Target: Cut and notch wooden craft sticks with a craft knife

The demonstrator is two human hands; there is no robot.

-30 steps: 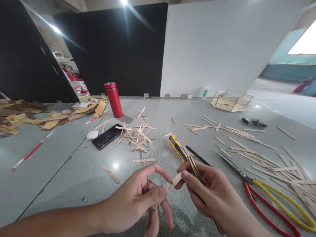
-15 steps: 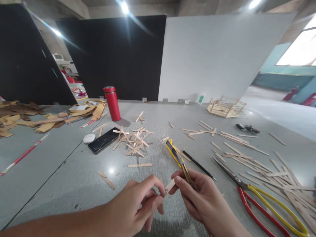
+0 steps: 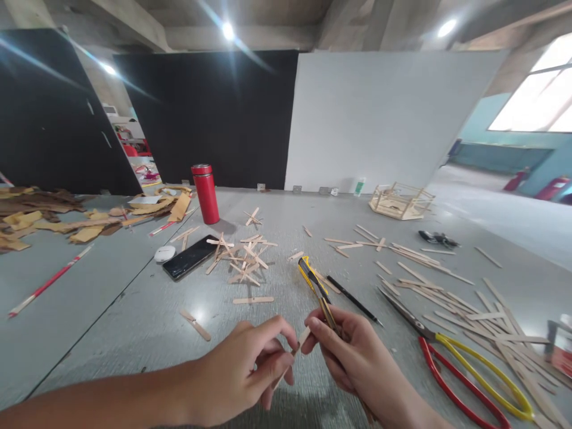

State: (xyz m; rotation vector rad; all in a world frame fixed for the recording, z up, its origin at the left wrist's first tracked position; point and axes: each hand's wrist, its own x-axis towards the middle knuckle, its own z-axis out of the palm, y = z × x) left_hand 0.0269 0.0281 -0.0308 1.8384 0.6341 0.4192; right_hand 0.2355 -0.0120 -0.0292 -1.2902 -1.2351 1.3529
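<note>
Now, the left hand (image 3: 263, 360) is pinching a small wooden stick (image 3: 305, 336), and the right hand (image 3: 351, 351) is pinching its far end. It is sitting between both hands, over the gray table (image 3: 143, 333). The right hand is also holding a thin brown tool (image 3: 329, 314).

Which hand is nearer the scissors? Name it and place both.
Right. The right hand is just left of the scissors, apart from them; the left hand is farther left.
</note>
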